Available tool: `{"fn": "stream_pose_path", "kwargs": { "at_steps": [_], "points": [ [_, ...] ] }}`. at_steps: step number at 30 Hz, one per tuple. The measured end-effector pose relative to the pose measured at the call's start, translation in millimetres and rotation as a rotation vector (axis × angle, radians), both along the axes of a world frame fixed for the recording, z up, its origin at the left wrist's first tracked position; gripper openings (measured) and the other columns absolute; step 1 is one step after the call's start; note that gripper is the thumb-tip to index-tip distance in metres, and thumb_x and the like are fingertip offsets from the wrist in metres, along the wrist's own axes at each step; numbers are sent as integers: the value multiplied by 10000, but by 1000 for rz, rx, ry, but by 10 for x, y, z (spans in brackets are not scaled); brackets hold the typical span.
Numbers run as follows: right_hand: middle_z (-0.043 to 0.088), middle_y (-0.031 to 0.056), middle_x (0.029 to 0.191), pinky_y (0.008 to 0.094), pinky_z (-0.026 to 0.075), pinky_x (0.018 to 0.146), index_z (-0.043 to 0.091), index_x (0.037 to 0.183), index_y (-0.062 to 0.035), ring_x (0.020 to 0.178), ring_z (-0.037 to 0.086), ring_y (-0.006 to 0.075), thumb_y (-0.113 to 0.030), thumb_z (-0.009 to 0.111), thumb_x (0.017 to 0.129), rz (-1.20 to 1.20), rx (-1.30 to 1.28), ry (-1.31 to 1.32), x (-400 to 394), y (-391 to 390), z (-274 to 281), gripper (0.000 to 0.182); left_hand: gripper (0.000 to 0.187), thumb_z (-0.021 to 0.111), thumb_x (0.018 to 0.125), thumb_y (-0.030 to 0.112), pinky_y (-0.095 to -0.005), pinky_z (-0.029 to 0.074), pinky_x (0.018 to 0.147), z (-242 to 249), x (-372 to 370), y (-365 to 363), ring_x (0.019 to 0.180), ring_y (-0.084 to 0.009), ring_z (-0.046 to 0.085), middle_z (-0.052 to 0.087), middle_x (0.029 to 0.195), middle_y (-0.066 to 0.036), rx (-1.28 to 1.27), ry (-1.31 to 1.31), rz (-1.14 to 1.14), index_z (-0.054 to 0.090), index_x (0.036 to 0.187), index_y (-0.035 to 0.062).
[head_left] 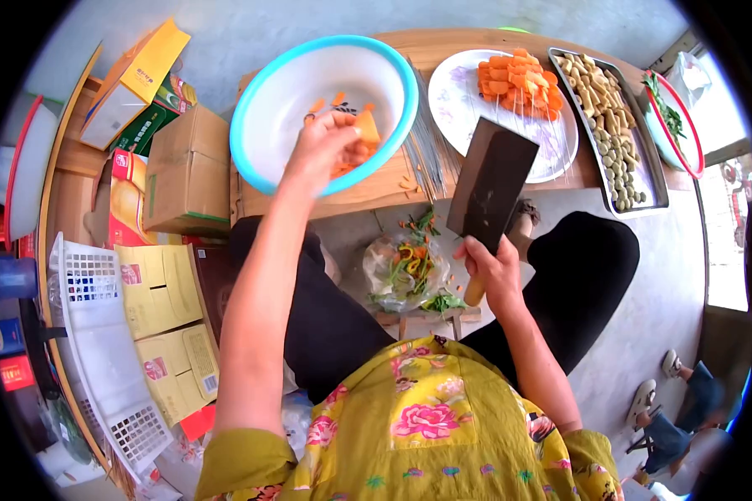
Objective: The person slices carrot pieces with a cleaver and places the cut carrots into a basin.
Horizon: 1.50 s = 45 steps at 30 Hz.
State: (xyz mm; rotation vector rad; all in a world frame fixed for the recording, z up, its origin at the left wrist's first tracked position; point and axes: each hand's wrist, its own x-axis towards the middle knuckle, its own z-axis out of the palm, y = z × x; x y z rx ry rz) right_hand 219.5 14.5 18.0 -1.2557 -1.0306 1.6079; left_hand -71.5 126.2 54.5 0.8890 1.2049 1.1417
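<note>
You sat at a low wooden table over a concrete floor. Under your left hand was a blue-rimmed basin of orange slices; that hand pinched one orange piece. Your right hand gripped a cleaver; beyond it a plate held orange chunks. Box lettering was unreadable.

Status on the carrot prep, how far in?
Done: skewered orange pieces sit piled on the white plate. In hand: the left hand holds a carrot piece over the blue-rimmed basin, where a few pieces lie; the right hand grips the cleaver. Left: bare skewers beside the basin.
</note>
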Motion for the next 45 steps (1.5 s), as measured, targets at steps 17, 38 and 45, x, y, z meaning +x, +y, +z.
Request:
{"fn": "stream_pose_path", "kwargs": {
  "at_steps": [17, 38, 45],
  "points": [
    [578, 1, 787, 232, 426, 587, 538, 942, -76, 636, 516, 82, -37, 687, 830, -72, -72, 359, -51, -22, 14, 190, 169, 558, 862, -35, -236, 523, 657, -230, 1294, -1475, 727, -113, 627, 614, 843, -47, 153, 57, -92, 527, 1026, -6],
    [620, 10, 881, 251, 484, 623, 531, 1025, -78, 711, 561, 93, -62, 715, 822, 9, 79, 357, -129, -79, 23, 274, 153, 658, 830, -36, -229, 518, 727, -339, 1176, -1461, 816, -108, 628, 629, 969, -62, 123, -248, 45, 561, 943, 0],
    [614, 12, 864, 235, 451, 623, 529, 993, -67, 705, 530, 85, -43, 703, 822, -28, 141, 222, -138, -103, 66, 245, 201, 652, 832, -34, -235, 524, 729, -348, 1245, -1464, 796, -120, 635, 623, 935, -68, 108, -252, 41, 527, 982, 12]
  ]
}}
